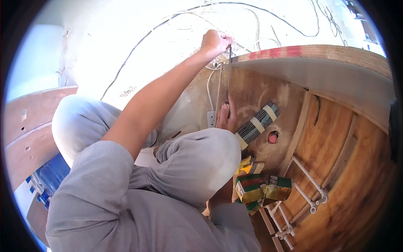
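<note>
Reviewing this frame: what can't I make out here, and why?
In the head view:
Right forearm: partly hidden behind the knee.
Rod: upper end covered by the left hand; lower end, at the right hand, too small to tell.
Wall: detail washed out by glare.
Black thing at the right: cut off by the picture's edge, kind unclear.

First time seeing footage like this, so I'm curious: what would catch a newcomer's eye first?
Probably the thin, dark, straight rod at upper centre, running from the raised left hand down to the right hand. Next, the dark striped bundle with cream bands beside that hand, then the green-and-gold boxes and white pipes at lower right.
</note>
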A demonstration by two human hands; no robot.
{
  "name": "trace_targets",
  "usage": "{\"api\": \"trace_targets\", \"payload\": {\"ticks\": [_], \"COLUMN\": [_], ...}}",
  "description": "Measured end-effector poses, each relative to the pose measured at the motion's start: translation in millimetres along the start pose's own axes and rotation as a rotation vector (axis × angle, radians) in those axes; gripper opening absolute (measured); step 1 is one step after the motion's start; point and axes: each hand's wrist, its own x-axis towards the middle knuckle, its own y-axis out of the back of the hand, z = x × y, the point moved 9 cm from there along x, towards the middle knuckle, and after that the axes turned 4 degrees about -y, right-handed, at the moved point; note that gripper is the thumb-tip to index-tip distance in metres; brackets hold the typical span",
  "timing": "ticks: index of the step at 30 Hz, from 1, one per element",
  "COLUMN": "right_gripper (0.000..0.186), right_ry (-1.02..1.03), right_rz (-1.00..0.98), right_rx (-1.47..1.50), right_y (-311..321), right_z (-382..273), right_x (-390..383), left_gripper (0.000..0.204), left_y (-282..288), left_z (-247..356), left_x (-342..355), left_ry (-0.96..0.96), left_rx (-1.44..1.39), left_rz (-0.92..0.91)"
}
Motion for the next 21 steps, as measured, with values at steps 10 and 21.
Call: {"api": "trace_targets", "payload": {"ticks": [10,21], "right_gripper": [0.043,0.048], "right_ry": [0.028,0.376], "right_rz": [-0.049,0.196], "right_rx": [-0.049,-0.545], "right_y": [-3.2,10.3], "right_z": [9.7,-39.0], "right_x": [-14.4,-51.4], "left_gripper": [0.016,0.026], "left_y": [3.8,-1.8], "left_z": [-9.8,-21.1], "left_x": [-15.9,-25.3], "left_ry": [-0.049,0.016], "left_rx": [-0.149,-0.286], "left_rz": [-0.036,-0.241]}}
